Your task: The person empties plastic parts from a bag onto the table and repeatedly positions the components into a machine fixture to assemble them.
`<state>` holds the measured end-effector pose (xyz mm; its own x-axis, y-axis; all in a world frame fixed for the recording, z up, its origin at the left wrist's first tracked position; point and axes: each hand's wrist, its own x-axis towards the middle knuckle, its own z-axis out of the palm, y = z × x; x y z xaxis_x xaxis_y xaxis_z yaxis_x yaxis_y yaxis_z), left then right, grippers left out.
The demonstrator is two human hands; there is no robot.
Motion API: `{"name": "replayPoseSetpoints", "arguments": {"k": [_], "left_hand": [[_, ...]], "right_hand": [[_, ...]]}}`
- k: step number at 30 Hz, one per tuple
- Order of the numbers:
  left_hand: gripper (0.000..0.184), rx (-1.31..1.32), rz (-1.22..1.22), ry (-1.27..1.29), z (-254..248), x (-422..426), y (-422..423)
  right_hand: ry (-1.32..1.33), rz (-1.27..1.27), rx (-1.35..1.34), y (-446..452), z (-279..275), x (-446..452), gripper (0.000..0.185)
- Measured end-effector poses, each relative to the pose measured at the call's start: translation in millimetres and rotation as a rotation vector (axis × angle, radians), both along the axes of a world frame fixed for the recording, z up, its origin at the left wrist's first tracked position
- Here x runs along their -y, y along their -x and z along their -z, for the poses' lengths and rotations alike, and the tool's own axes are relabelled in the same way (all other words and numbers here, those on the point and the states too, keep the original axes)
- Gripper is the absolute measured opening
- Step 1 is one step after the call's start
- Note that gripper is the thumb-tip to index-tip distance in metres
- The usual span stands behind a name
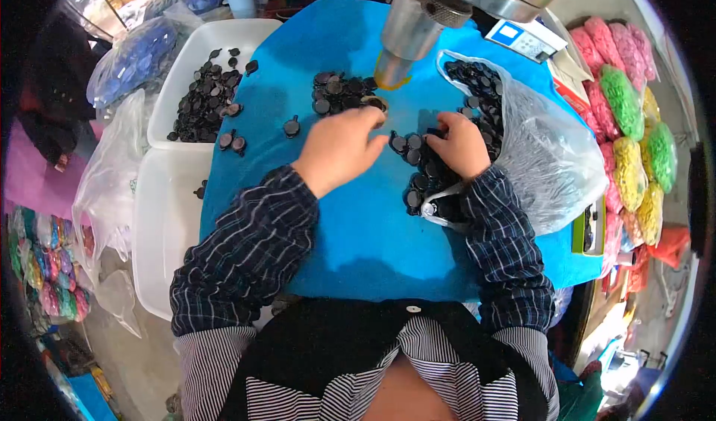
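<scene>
Two bare hands work over a blue cloth [358, 253], and the black round pieces lie on both sides of the left grip and right beside the right one. The left hand [335, 151] is loosely spread, its thumb and index finger apart with nothing visible between them; the fingertips reach close to a small round fixture [375, 105]. Just beyond those fingertips sits a heap of black pieces [335, 91], and a single black piece [291, 128] lies on the cloth outward of the same hand. The right hand [461, 146] is curled, thumb and fingers drawn in around a dark spot; whether a piece is pinched there cannot be told. Directly beside its thumb, and from there toward the wearer, spread the loose black pieces [415, 152], some by the mouth of a clear plastic bag [548, 156]. More pieces fill the part of the bag beyond and outward of the right hand. Above the fixture, ahead of both grips, hangs a metal machine head [415, 26]. Farther outward from the left grip stand an upper white bin [257, 37] holding many pieces and, nearer the wearer, a lower white bin [165, 234].
</scene>
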<state>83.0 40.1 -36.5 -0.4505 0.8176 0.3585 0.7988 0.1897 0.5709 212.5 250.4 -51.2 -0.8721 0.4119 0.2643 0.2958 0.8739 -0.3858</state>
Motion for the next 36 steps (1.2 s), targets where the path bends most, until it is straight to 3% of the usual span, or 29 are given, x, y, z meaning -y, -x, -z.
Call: {"name": "replayPoseSetpoints", "arguments": {"k": [5,8,13,17,20,29,32,33,36], "left_hand": [[0.025,0.084,-0.093,-0.010,-14,6,41],[0.025,-0.190,-0.079,-0.269,0,-12,49],[0.027,-0.322,0.021,-0.316,9,-32,44],[0.027,-0.156,-0.101,-0.254,11,-22,45],[0.026,-0.062,-0.189,-0.266,15,-20,41],[0.026,-0.102,-0.204,-0.296,22,-25,26],[0.027,-0.109,-0.192,-0.316,24,-36,12],[0.027,-0.104,-0.195,-0.313,24,-36,11],[0.028,-0.110,-0.208,-0.306,19,-38,10]], "right_hand": [[0.039,0.031,0.036,22,-1,-6,0.028],[1.052,-0.072,-0.270,17,4,-22,0.016],[1.380,-0.318,-0.408,31,-1,-11,0.022],[1.248,-0.410,-0.402,42,14,0,0.021],[0.894,-0.265,-0.314,35,6,10,0.019],[0.820,-0.248,-0.331,19,5,3,0.013],[0.333,-0.171,-0.204,-19,-13,-15,0.025],[0.336,-0.172,-0.198,-27,-20,-9,0.025],[-0.360,-0.263,-0.032,-57,-38,12,0.042]]}}
